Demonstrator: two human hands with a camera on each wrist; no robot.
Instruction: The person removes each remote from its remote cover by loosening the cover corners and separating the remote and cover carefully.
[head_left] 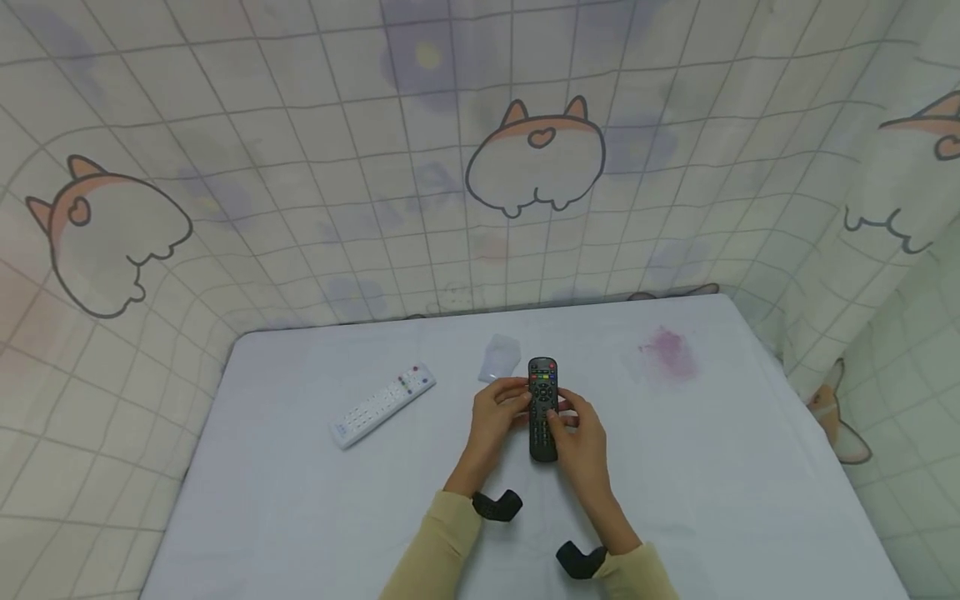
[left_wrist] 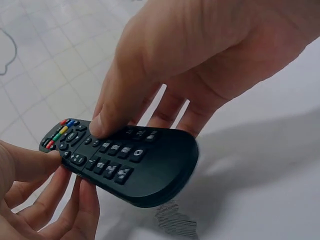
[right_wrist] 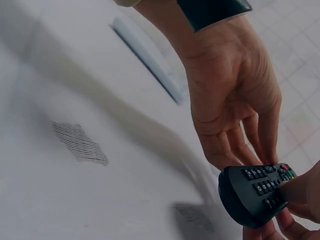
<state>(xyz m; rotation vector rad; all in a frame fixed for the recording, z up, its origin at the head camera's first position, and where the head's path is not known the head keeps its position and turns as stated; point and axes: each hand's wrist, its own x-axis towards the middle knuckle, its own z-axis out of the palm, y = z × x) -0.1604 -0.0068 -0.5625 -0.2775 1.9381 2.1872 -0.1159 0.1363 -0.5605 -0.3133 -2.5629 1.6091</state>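
I hold a black remote control [head_left: 542, 379] with coloured buttons at its far end, just above the white table [head_left: 300, 500]. My left hand [head_left: 504, 410] grips its left side. In the left wrist view the left hand [left_wrist: 200, 55] has its thumb on the keypad of the remote [left_wrist: 135, 167] and its fingers underneath. My right hand [head_left: 576, 427] pinches the right side, and the right hand [left_wrist: 27, 172] has its thumb by the round keys. The right wrist view shows the left hand [right_wrist: 230, 105] under the remote [right_wrist: 247, 197], with the right hand [right_wrist: 300, 197] on top.
A white remote [head_left: 382, 404] lies at an angle on the table, left of my hands, and shows as a pale bar [right_wrist: 145, 57]. A small clear plastic piece [head_left: 501, 357] lies just beyond the black remote. A pink stain [head_left: 667, 350] marks the far right. Patterned cloth [head_left: 480, 167] walls the table.
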